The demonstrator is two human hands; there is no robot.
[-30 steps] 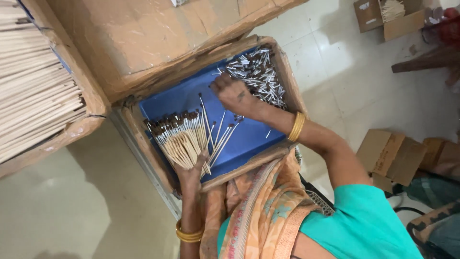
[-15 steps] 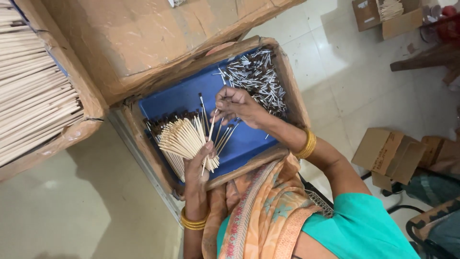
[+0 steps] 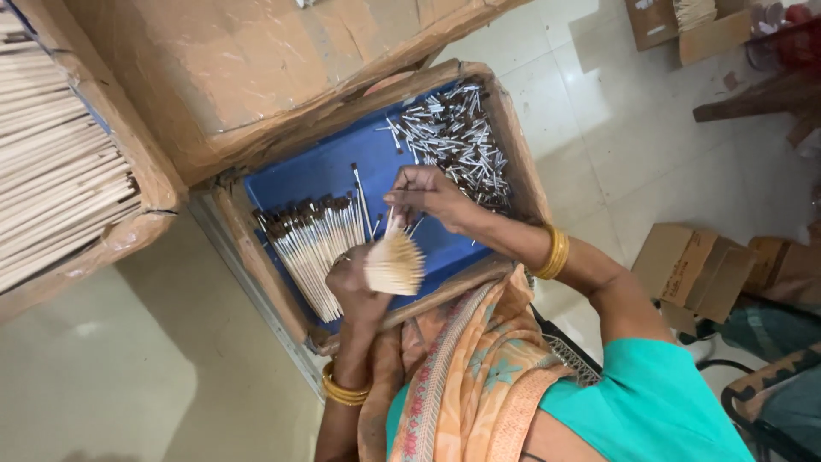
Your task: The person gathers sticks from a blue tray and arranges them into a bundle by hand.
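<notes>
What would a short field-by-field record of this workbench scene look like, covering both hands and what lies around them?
left hand: left hand holds a fanned bundle of thin pale wooden sticks, ends toward the camera
right hand: right hand pinches at the far tips of that bundle
work surface: shallow blue-lined cardboard tray
in tray, left: row of pale-handled dark-tipped brushes
in tray, far right: heap of small silver metal ferrules
far left: open box of long pale sticks
wrists: gold bangles, both
</notes>
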